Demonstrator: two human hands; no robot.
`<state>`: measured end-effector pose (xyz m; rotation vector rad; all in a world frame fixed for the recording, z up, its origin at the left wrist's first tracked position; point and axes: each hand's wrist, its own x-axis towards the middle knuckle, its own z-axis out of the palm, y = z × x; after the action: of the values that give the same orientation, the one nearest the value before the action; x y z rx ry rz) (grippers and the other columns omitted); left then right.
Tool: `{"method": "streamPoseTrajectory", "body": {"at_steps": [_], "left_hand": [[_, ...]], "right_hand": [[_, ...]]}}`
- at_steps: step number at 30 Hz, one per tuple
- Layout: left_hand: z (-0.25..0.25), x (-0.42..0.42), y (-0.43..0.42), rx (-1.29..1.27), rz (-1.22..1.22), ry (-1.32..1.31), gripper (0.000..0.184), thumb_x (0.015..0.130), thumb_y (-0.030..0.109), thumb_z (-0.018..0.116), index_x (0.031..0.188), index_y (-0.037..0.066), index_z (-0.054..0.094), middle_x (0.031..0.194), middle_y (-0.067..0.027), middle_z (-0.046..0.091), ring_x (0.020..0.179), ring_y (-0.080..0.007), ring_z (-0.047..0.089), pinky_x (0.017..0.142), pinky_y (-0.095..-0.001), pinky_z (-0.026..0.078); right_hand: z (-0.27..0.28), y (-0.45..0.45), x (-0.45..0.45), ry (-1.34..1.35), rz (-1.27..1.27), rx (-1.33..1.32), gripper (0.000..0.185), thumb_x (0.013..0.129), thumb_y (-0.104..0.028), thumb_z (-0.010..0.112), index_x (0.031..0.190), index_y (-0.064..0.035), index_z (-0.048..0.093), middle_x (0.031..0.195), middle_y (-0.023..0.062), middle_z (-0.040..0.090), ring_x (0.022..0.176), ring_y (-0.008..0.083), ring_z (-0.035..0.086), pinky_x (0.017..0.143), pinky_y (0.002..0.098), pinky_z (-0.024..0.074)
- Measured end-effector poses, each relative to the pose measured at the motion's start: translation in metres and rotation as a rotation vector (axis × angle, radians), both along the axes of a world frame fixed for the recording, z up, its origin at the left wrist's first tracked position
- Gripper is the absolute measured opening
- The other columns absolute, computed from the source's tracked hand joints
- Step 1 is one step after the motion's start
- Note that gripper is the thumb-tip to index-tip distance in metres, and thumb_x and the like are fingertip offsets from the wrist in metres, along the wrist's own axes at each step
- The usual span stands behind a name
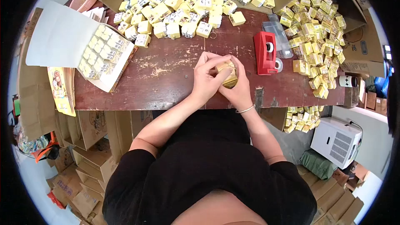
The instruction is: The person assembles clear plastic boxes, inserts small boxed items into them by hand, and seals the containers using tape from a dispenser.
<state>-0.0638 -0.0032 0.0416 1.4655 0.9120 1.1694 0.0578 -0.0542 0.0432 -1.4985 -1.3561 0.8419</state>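
Observation:
Both my hands meet over the table's front part around a small yellow box (230, 82) with a shiny surface. My left hand (205, 79) has its fingers curled over the box's upper side, its thumb pressed on the top. Around the far and right sides wraps my right hand (240, 91), a pale bracelet on its wrist. The fingers hide much of the box. To the right stands a red tape dispenser (263, 54), with a roll of clear tape (279, 65) beside it. A loose yellow box (237, 18) lies beyond my hands.
A heap of yellow-and-white boxes (175, 4) covers the back of the table (166, 75). Shiny yellow boxes (318, 37) pile up at the right. An open white carton (54, 37) holding rows of small boxes stands left, above printed yellow sheets (62, 91).

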Motion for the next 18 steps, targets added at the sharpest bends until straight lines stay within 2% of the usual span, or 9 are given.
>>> {"method": "streamPoseTrajectory", "body": {"at_steps": [2,4,5,6,8,9,11,15,18], "left_hand": [[0.006,0.001,-0.001,0.283,-0.019,0.149,0.034,0.075,0.008,0.074,0.108,0.005,0.07,0.12,-0.015,0.057,0.101,-0.0263,0.063,0.087,-0.0336,0.052],[0.012,-0.003,0.003,0.212,-0.141,0.102,0.029,0.076,0.007,0.073,0.105,0.004,0.071,0.125,-0.0179,0.059,0.108,-0.0275,0.063,0.09,-0.0344,0.051],[0.008,-0.003,0.002,0.047,-0.212,-0.001,0.029,0.08,0.001,0.067,0.109,0.004,0.071,0.125,-0.0185,0.061,0.111,-0.0276,0.062,0.092,-0.0342,0.051],[0.009,-0.002,0.002,0.042,-0.215,0.0,0.029,0.08,0.001,0.067,0.109,0.004,0.071,0.125,-0.0185,0.061,0.111,-0.0276,0.062,0.092,-0.0342,0.051],[0.016,0.003,0.004,0.353,-0.119,0.155,0.024,0.08,0.002,0.068,0.104,0.002,0.072,0.115,-0.0174,0.067,0.105,-0.0285,0.066,0.09,-0.0353,0.053],[0.015,0.005,0.005,0.354,-0.123,0.155,0.024,0.08,0.002,0.068,0.104,0.002,0.072,0.115,-0.0174,0.067,0.105,-0.0285,0.066,0.09,-0.0353,0.053],[0.015,0.01,0.007,0.475,-0.089,0.141,0.019,0.077,0.007,0.074,0.095,0.001,0.073,0.103,-0.016,0.07,0.1,-0.0292,0.068,0.087,-0.0361,0.055],[0.027,0.015,0.006,0.444,-0.118,0.105,0.016,0.077,0.006,0.073,0.092,0.0,0.073,0.099,-0.0156,0.071,0.098,-0.0287,0.069,0.086,-0.0355,0.056],[0.033,0.017,0.004,0.283,-0.14,0.068,0.017,0.077,0.002,0.073,0.094,-0.001,0.073,0.101,-0.0161,0.071,0.099,-0.0272,0.069,0.088,-0.0352,0.055]], "right_hand": [[0.008,-0.001,0.002,0.018,-0.073,-0.005,0.075,0.066,-0.014,0.081,0.131,-0.0009,0.045,0.122,0.0181,0.058,0.113,0.0297,0.059,0.094,0.0384,0.0482],[0.005,-0.002,0.006,-0.077,-0.09,0.059,0.075,0.065,-0.013,0.081,0.131,-0.0009,0.045,0.12,0.018,0.058,0.111,0.0307,0.059,0.093,0.0389,0.0483],[0.003,-0.006,0.007,-0.172,-0.097,0.114,0.075,0.064,-0.012,0.08,0.13,-0.001,0.045,0.117,0.0178,0.058,0.109,0.0317,0.059,0.093,0.0393,0.0484],[0.007,-0.007,0.006,-0.115,-0.103,0.103,0.074,0.064,-0.01,0.079,0.13,-0.0008,0.046,0.114,0.0175,0.058,0.107,0.0325,0.059,0.092,0.0395,0.0485],[0.01,-0.009,0.006,-0.118,-0.119,0.101,0.075,0.064,-0.01,0.079,0.13,-0.0009,0.046,0.115,0.0176,0.058,0.107,0.0324,0.059,0.092,0.0394,0.0483],[0.011,-0.01,0.006,-0.123,-0.134,0.097,0.075,0.064,-0.01,0.079,0.13,-0.001,0.046,0.116,0.0176,0.057,0.108,0.0322,0.059,0.093,0.0392,0.0481],[0.008,-0.011,0.009,-0.127,-0.138,0.12,0.075,0.064,-0.009,0.079,0.131,-0.0013,0.046,0.115,0.0176,0.057,0.108,0.0321,0.059,0.092,0.0393,0.0483],[0.011,-0.015,0.014,-0.168,-0.157,0.167,0.076,0.063,-0.01,0.079,0.131,-0.0011,0.046,0.115,0.0176,0.058,0.107,0.0318,0.059,0.091,0.0392,0.0488],[0.009,-0.017,0.016,-0.187,-0.149,0.198,0.076,0.064,-0.01,0.079,0.131,-0.0002,0.045,0.116,0.018,0.058,0.106,0.0321,0.059,0.091,0.0391,0.049]]}}
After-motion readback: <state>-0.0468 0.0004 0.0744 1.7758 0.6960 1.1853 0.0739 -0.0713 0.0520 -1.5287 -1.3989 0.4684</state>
